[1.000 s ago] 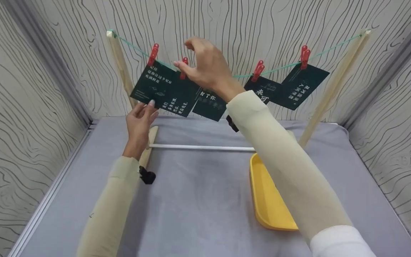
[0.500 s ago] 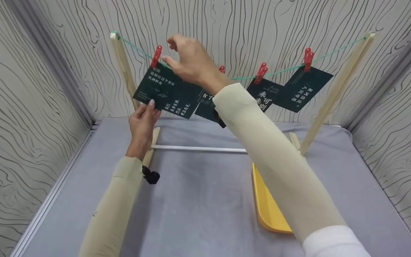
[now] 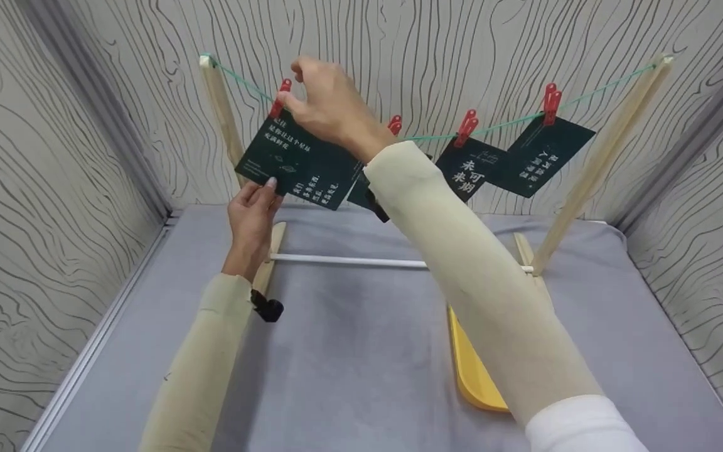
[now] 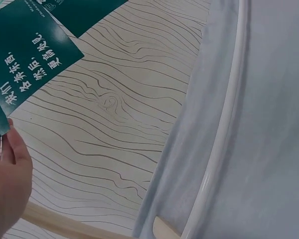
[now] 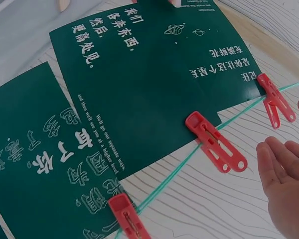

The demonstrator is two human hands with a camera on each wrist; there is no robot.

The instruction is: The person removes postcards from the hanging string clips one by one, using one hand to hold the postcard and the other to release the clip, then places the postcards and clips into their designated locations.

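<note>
A dark green card (image 3: 262, 164) with white lettering hangs at the left end of a green cord (image 3: 242, 81). My left hand (image 3: 252, 220) pinches its lower edge, thumb in front and fingers behind. At its top, a red clothespin (image 3: 278, 105) clips it to the cord. My right hand (image 3: 334, 103) is beside this clothespin, fingers bent loosely and thumb apart; the right wrist view shows a gap between the fingers (image 5: 281, 164) and the clothespin (image 5: 274, 97). Another clothespin (image 5: 214, 139) holds the overlapping second card (image 5: 134, 119).
Further right, more cards (image 3: 550, 154) hang from red clothespins (image 3: 467, 129). Wooden posts (image 3: 606, 157) carry the cord, with a white rod (image 3: 349, 260) between their feet. A yellow tray (image 3: 471, 370) lies partly under the right forearm on the grey cloth (image 3: 349, 351).
My right hand has moved left along the cord, from the second clothespin to the leftmost one. The left hand keeps its pinch on the card. The head view has shifted slightly.
</note>
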